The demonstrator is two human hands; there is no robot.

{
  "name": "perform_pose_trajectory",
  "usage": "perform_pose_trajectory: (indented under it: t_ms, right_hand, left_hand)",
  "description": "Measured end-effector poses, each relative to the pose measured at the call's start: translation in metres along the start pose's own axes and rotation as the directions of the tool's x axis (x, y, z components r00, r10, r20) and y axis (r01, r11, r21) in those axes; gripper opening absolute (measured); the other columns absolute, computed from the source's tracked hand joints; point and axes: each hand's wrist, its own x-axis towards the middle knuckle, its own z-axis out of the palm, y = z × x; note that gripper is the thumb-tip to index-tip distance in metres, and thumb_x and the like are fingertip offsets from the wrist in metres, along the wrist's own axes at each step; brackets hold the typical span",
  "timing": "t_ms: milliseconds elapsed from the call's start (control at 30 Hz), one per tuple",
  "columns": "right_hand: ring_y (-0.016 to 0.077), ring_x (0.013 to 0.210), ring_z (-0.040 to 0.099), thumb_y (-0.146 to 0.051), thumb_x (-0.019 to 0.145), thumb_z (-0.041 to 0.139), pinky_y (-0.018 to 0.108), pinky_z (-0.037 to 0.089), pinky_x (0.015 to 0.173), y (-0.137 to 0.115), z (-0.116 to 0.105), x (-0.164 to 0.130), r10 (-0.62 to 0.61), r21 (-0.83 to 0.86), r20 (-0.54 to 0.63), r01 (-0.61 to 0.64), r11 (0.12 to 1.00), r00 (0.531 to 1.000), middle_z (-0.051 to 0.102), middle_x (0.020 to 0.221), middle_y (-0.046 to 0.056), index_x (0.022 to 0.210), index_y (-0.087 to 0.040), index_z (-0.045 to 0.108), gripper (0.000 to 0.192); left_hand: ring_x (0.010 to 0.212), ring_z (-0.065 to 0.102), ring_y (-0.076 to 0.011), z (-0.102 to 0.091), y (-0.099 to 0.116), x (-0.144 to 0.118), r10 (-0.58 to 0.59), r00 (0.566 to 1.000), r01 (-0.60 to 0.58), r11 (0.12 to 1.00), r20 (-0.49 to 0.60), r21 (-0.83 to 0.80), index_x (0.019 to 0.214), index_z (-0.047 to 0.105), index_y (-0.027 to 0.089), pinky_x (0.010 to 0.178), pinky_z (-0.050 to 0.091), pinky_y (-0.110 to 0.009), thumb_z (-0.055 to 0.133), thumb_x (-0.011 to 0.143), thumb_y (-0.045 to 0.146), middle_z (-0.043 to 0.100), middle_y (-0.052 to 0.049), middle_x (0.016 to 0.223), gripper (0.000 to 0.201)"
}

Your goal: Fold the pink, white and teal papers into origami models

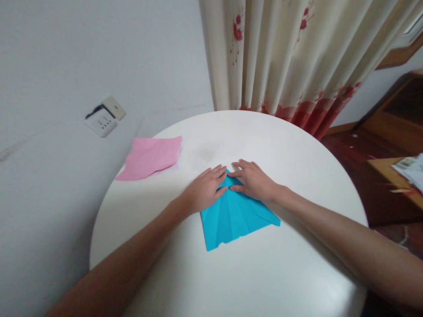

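Note:
A blue sheet of paper (pixel 233 215) lies on the white round table, folded to a point at its far end and creased lengthwise. Its near edge is uneven and slightly torn. My left hand (pixel 205 188) rests over the paper's left side, fingers stretched toward the tip and thumb on the sheet. On the right side of the tip lies my right hand (pixel 251 179), its fingers spread and its thumb close to the left thumb. Both hands press on the paper without gripping it. Part of the folded tip is hidden beneath the fingers.
Pink paper (pixel 152 158) with a white sheet under it lies at the left edge of the round table (pixel 264 273). A wall with sockets (pixel 104 119) stands at left. Behind hangs a flowered curtain (pixel 280 57). At right is a wooden surface with papers (pixel 411 169).

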Motion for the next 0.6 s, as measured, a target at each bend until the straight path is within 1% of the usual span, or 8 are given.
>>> perform_pose_trajectory:
  t_ms: [100, 200, 233, 300, 367, 467, 533, 600]
  right_hand:
    - [0.0386, 0.144, 0.032, -0.048, 0.09, 0.065, 0.064, 0.027, 0.112, 0.001, 0.001, 0.0, 0.01, -0.016, -0.005, -0.01, 1.0, 1.0, 0.045, 0.152, 0.012, 0.14, -0.032, 0.056, 0.053]
    - [0.0401, 0.144, 0.031, -0.051, 0.091, 0.061, 0.067, 0.026, 0.112, 0.002, 0.003, 0.001, 0.051, -0.05, -0.026, -0.052, 0.997, 0.998, 0.045, 0.151, 0.013, 0.138, -0.03, 0.058, 0.052]
    - [0.0404, 0.145, 0.03, -0.051, 0.092, 0.06, 0.067, 0.026, 0.112, 0.002, 0.004, 0.001, 0.068, -0.062, -0.036, -0.07, 0.996, 0.997, 0.045, 0.151, 0.014, 0.138, -0.029, 0.059, 0.051]
    - [0.0402, 0.145, 0.029, -0.05, 0.092, 0.059, 0.066, 0.025, 0.113, 0.002, 0.005, 0.001, 0.094, -0.078, -0.051, -0.098, 0.992, 0.994, 0.045, 0.151, 0.014, 0.137, -0.027, 0.06, 0.05]
    - [0.0396, 0.145, 0.029, -0.049, 0.093, 0.058, 0.065, 0.025, 0.113, 0.001, 0.006, 0.001, 0.105, -0.08, -0.055, -0.109, 0.991, 0.993, 0.044, 0.152, 0.014, 0.138, -0.027, 0.059, 0.05]
    - [0.0398, 0.145, 0.03, -0.048, 0.094, 0.058, 0.066, 0.026, 0.113, 0.001, 0.006, 0.001, 0.104, -0.075, -0.053, -0.108, 0.991, 0.993, 0.045, 0.151, 0.015, 0.138, -0.026, 0.058, 0.05]
    - [0.0399, 0.143, 0.032, -0.047, 0.094, 0.058, 0.066, 0.027, 0.111, 0.0, 0.005, 0.001, 0.094, -0.072, -0.053, -0.098, 0.993, 0.994, 0.046, 0.149, 0.015, 0.137, -0.027, 0.059, 0.048]
    - [0.0394, 0.141, 0.035, -0.047, 0.094, 0.058, 0.066, 0.029, 0.11, 0.0, 0.004, 0.001, 0.082, -0.071, -0.054, -0.086, 0.994, 0.995, 0.048, 0.147, 0.015, 0.136, -0.027, 0.06, 0.046]
  left_hand:
    - [0.15, 0.024, -0.0278, 0.002, 0.004, -0.003, -0.009, 1.0, 0.01, 0.999, -0.028, 0.03, 0.148, 0.042, 0.016, 0.121, 0.025, -0.049, 0.035, 0.103, 0.04, 0.033, -0.013, 0.159, 0.052]
    - [0.15, 0.023, -0.0296, 0.007, 0.004, -0.003, -0.068, 0.995, 0.071, 0.996, -0.07, 0.05, 0.15, 0.04, 0.018, 0.119, 0.026, -0.051, 0.033, 0.103, 0.042, 0.03, -0.012, 0.161, 0.053]
    - [0.15, 0.025, -0.0301, 0.008, 0.003, -0.002, -0.092, 0.992, 0.096, 0.994, -0.085, 0.048, 0.149, 0.041, 0.018, 0.119, 0.027, -0.051, 0.034, 0.103, 0.043, 0.03, -0.012, 0.161, 0.053]
    - [0.146, 0.032, -0.0304, 0.008, 0.001, -0.001, -0.129, 0.984, 0.134, 0.99, -0.119, 0.038, 0.147, 0.045, 0.017, 0.118, 0.03, -0.049, 0.037, 0.102, 0.043, 0.037, -0.013, 0.158, 0.052]
    - [0.14, 0.041, -0.03, 0.005, 0.001, 0.0, -0.144, 0.978, 0.15, 0.988, -0.152, 0.032, 0.143, 0.05, 0.018, 0.116, 0.034, -0.046, 0.042, 0.101, 0.041, 0.046, -0.013, 0.151, 0.049]
    - [0.122, 0.053, -0.0291, -0.001, 0.002, 0.001, -0.139, 0.973, 0.146, 0.989, -0.182, 0.027, 0.134, 0.06, 0.021, 0.107, 0.042, -0.045, 0.047, 0.098, 0.036, 0.059, -0.011, 0.132, 0.041]
    - [0.112, 0.057, -0.0278, -0.002, 0.003, 0.001, -0.136, 0.972, 0.139, 0.99, -0.19, 0.002, 0.128, 0.065, 0.023, 0.101, 0.046, -0.044, 0.05, 0.097, 0.035, 0.062, -0.01, 0.119, 0.036]
    - [0.108, 0.058, -0.0267, -0.002, 0.002, 0.001, -0.153, 0.968, 0.146, 0.988, -0.197, -0.049, 0.129, 0.064, 0.024, 0.099, 0.047, -0.042, 0.051, 0.096, 0.035, 0.061, -0.009, 0.113, 0.037]
